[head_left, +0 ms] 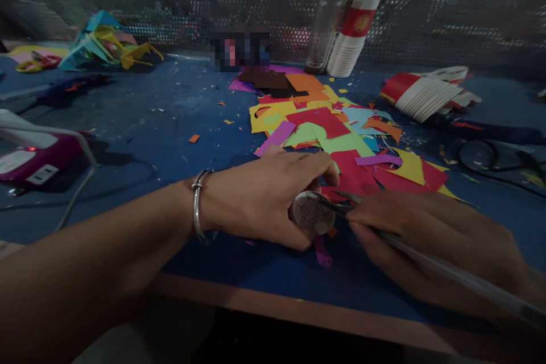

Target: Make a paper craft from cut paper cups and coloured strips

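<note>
Left, near: purple power block [46,156]; farther back, folded paper pieces [100,42]. Left hand [273,196] mid-table, near side, fingers and thumb curled around a small pale disc [310,215] with dark lines on its face. Colored scraps [336,131] spread just beyond it. Bottle [326,28] and cup stack [352,40] at the far side. Right hand [426,239], right of the disc, closed on a pen [452,271], tip at the disc's face. Far right: second cup stack [422,94] on its side.

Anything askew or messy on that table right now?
Yes. Cut paper scraps lie strewn beyond the left hand; a cup stack on the right lies on its side, unlike the standing stack beside the bottle.
</note>
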Demonstrator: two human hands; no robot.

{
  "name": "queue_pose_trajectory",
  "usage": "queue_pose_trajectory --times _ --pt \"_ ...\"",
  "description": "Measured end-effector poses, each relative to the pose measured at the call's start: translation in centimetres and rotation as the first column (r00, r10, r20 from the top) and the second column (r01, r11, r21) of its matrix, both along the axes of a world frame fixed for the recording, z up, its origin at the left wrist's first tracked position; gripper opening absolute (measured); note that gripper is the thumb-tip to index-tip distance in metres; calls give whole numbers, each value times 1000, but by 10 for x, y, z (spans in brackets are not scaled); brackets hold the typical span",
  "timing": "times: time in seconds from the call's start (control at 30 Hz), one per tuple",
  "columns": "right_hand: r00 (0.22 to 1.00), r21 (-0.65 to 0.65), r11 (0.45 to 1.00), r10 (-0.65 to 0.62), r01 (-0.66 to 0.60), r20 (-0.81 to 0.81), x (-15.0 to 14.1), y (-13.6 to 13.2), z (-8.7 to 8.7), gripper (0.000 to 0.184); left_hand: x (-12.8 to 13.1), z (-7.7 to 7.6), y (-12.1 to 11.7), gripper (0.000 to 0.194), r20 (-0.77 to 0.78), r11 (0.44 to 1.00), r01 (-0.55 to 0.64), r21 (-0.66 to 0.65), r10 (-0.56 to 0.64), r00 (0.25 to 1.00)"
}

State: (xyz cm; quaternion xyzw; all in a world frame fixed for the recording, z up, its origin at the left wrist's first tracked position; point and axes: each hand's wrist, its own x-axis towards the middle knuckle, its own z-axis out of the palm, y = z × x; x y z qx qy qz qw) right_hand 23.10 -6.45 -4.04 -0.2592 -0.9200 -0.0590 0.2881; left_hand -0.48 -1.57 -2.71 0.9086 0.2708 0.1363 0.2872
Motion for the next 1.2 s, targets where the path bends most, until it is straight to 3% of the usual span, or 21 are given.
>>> queue_pose_trajectory --times 0.2,0.5,1.2 --pt "1000 58 998 -6 7 -25 -3 1 -1 16 1 0 -1 51 4 1000 -1 -9 1 1000" --pt "997 20 999 -46 45 60 -8 0 1 15 2 1 -1 52 -14 1000 -11 -7 11 1000" --pt "997 13 998 -56 55 52 -7 -1 2 15 1 2 0 51 -2 1000 -5 -30 5 1000"
